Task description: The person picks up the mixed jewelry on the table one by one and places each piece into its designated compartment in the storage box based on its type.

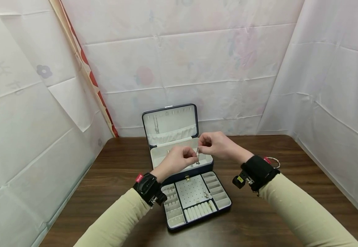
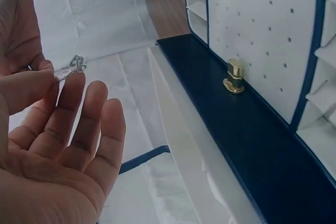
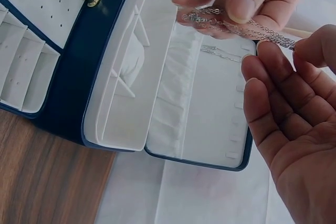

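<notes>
Several strands of a thin silver chain necklace (image 3: pixel 268 36) are bunched between my two hands, above the open jewelry box (image 1: pixel 208 168). My right hand (image 1: pixel 218 144) pinches one end of the bundle between thumb and index finger, its other fingers loosely spread. Thumb and fingers of my left hand (image 1: pixel 176 160) hold the lower end, where links gather in a small clump. Behind the hands, the raised lid (image 1: pixel 182 118) has a row of small hooks and a gathered pocket. Another silver chain (image 1: pixel 156 125) hangs on the lid's left side.
The box's fold-out front tray (image 1: pixel 177 224) lies nearest me, with side compartments, ring rolls (image 1: pixel 198 210) and a perforated panel (image 1: pixel 189 190). Earrings (image 1: pixel 208 195) sit at that panel's corner. A gold clasp (image 2: pixel 234 76) stands on the box's front. Brown wooden table (image 1: pixel 120 164), white sheets behind.
</notes>
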`<state>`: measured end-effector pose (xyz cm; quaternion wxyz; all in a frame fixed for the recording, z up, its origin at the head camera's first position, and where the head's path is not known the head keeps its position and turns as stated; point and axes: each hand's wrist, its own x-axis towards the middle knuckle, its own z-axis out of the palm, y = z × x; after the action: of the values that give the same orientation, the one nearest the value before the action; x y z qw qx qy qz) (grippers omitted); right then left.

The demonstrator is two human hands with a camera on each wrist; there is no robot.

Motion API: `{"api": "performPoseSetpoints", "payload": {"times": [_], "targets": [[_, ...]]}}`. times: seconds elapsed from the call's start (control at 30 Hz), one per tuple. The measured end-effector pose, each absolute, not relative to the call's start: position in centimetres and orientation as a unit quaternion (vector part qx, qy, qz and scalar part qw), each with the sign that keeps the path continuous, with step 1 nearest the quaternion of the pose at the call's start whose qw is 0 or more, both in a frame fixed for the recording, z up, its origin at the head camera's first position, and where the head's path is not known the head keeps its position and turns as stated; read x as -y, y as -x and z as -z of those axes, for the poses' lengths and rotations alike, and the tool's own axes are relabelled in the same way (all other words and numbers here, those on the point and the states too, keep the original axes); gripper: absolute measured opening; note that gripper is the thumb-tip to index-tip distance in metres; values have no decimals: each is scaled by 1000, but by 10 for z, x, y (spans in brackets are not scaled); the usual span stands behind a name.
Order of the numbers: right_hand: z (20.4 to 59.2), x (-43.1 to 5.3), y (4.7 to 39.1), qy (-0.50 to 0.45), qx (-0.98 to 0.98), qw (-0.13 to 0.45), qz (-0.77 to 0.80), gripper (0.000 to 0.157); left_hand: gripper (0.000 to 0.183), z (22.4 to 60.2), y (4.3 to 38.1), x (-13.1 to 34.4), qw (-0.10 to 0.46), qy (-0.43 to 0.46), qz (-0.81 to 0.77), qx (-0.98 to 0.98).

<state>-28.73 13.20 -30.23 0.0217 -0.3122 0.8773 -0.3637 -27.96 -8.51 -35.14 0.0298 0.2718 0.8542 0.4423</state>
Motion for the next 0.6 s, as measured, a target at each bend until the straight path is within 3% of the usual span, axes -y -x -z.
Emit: {"api": "performPoseSetpoints", "payload": {"times": [0.6], "targets": [[314, -138, 290, 304, -877, 16, 372, 4, 15, 361, 282, 103, 58, -224, -462, -856]]}}
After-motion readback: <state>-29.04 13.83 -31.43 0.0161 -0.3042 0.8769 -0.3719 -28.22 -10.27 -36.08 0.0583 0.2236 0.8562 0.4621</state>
